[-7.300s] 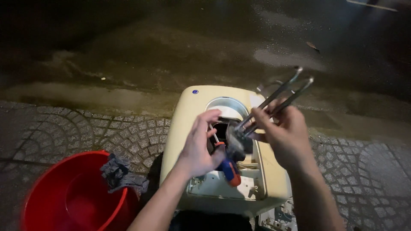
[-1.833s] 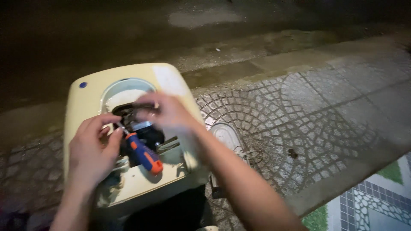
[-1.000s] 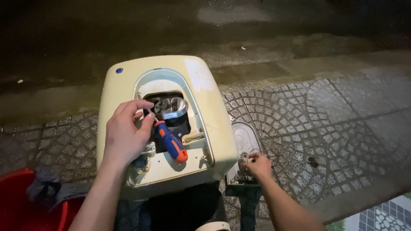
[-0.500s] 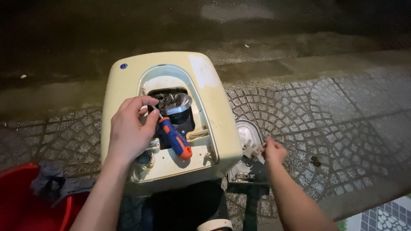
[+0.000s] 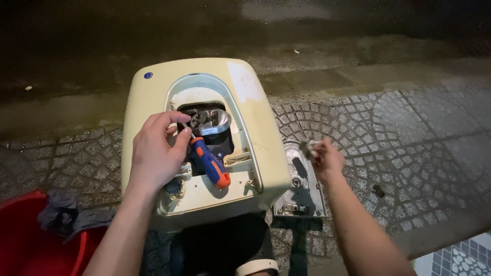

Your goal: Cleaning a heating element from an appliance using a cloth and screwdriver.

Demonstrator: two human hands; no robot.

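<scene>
Left grip: the left hand (image 5: pixel 156 153) rests on the open end of a cream housing (image 5: pixel 255 133), fingers curled together and thumb pinched against the top of a screwdriver (image 5: pixel 208 162). The screwdriver has a blue handle with an orange end; it lies tilted, orange end toward the person, tip up in the opening under the fingertips. Whether the fingers fully clamp the shank or only steady it cannot be told.

Right grip: the right hand (image 5: pixel 326 158) is held off to the right of the housing, above a grey cover plate (image 5: pixel 302 186) that lies on the pavement (image 5: pixel 409 133). Fingers are closed on a small grey piece (image 5: pixel 308 147); what it is cannot be made out, too small and blurred.

Housing: lies on its back on the patterned paving, rounded top away from the person. Inside the dark opening, a shiny metal part (image 5: pixel 212 122) sits just above the screwdriver handle. A small blue dot marks the upper left corner.

Lower left: red bucket (image 5: pixel 30 240) with a dark rag (image 5: pixel 64 214) draped over its rim, near the left forearm, apart from the housing.

Background: dark wet road beyond the kerb.
</scene>
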